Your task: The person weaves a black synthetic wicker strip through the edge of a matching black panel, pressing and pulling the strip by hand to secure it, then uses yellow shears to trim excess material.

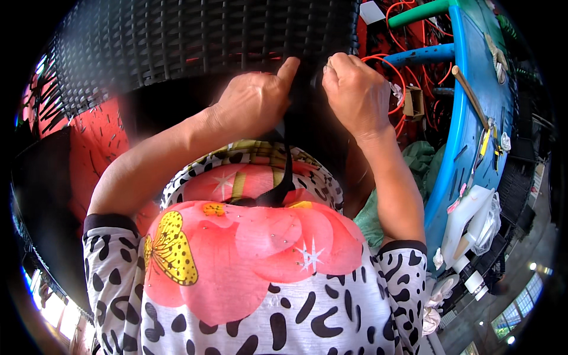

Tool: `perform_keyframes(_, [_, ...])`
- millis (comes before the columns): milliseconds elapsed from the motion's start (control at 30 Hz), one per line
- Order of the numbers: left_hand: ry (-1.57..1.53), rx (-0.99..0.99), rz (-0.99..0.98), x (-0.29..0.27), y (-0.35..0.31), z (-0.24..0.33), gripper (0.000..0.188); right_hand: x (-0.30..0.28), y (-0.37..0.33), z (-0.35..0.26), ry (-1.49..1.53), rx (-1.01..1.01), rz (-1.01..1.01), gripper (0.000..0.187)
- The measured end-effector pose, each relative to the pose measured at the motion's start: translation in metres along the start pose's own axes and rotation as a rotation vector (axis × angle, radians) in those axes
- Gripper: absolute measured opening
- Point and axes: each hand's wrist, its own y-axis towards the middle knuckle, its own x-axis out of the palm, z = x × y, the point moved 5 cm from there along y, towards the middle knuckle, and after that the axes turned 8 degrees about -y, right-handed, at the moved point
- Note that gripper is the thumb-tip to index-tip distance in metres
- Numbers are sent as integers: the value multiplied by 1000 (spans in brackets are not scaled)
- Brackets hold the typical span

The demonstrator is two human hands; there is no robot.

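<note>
A dark woven wicker panel (195,35) fills the upper part of the view, its lower edge just beyond my hands. My left hand (251,97) is closed at that edge, with one finger pointing up against the weave. From beneath it a black flat strip (287,168) runs down to my lap, and the hand seems to grip it. To the right, my right hand (357,92) is curled in a pinch beside the panel's corner. Whatever its fingertips hold is hidden in dark shadow. A narrow gap separates the two hands.
On my right stands a blue workbench (455,148) bearing a wooden-handled tool (470,97), a yellow cutter (485,142) and white plastic wrapping (486,222). Orange hoses (402,77), a small cardboard box (413,103) and green sheeting (414,165) lie beside it. Scraps litter a red surface (97,148) at left.
</note>
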Motion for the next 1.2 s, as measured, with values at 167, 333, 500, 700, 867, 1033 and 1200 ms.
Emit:
perform_keyframes(167, [401,58,-20,1,4,0,60,-4,4,-9,-97,-116,36,13])
perform_keyframes(333, [454,72,0,-5,14,1,44,0,4,-16,-156,-266,-11,15])
perform_keyframes(500, [281,97,-22,0,17,-2,51,12,9,9,205,86,-92,14])
perform_keyframes(700, [120,88,-11,8,3,-3,72,29,5,34,542,401,-278,12])
perform_keyframes(867, [-27,42,21,5,14,-1,69,34,5,44,634,458,-349,15])
perform_keyframes(1033, [-500,-132,-6,8,19,-7,63,38,9,42,546,449,-451,18])
perform_keyframes(1200, [-315,-79,51,18,14,-6,63,31,10,23,304,327,-322,16])
